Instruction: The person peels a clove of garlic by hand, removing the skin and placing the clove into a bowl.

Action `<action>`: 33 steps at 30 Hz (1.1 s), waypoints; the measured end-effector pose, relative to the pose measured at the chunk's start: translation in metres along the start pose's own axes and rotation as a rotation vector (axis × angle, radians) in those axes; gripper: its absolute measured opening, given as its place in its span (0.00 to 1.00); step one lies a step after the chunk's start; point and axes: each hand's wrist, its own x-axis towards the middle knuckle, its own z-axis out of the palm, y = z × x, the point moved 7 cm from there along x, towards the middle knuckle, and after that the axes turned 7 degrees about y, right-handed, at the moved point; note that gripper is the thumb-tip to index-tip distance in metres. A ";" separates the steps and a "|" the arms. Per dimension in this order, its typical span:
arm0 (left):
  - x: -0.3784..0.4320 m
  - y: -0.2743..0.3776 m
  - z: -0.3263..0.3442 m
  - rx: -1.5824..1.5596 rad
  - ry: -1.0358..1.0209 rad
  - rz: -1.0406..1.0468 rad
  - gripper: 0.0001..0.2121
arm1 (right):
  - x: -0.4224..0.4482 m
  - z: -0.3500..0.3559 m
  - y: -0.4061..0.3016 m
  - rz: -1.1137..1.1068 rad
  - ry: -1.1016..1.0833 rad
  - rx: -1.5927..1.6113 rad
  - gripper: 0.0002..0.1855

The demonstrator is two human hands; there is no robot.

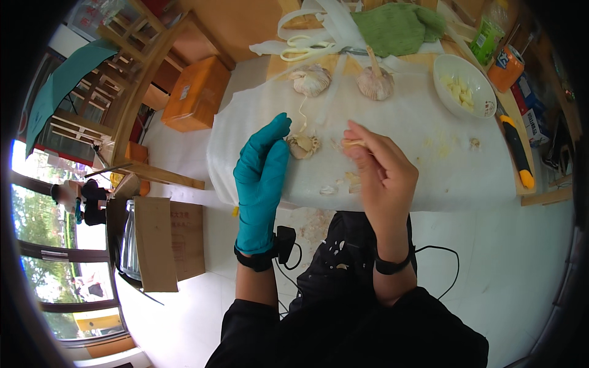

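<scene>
My left hand (264, 177), in a teal glove, is at the near left of the cloth-covered table. Right beside its thumb lies a partly broken garlic bulb (303, 146); I cannot tell whether the hand grips it. Between thumb and fingertips my bare right hand (384, 170) pinches a small yellowish piece of garlic (355, 143). Loose garlic skins (352, 179) lie left of that hand. Farther back sit a whole garlic bulb (311, 80) and a second one with an upright stem (376, 82). A white bowl (444, 99) at the right contains several peeled cloves (459, 92).
Cream-handled scissors (306, 48) and a green cloth (398, 30) lie at the back. Along the right edge are a bottle (490, 34), an orange can (506, 68) and a yellow-black utility knife (517, 152). A cardboard box (156, 244) stands on the floor, left. Cables hang near my wrists.
</scene>
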 end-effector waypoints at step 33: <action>-0.135 0.007 -0.045 0.533 -0.134 -0.055 0.08 | -0.133 0.041 0.009 -0.064 -0.830 -0.280 0.12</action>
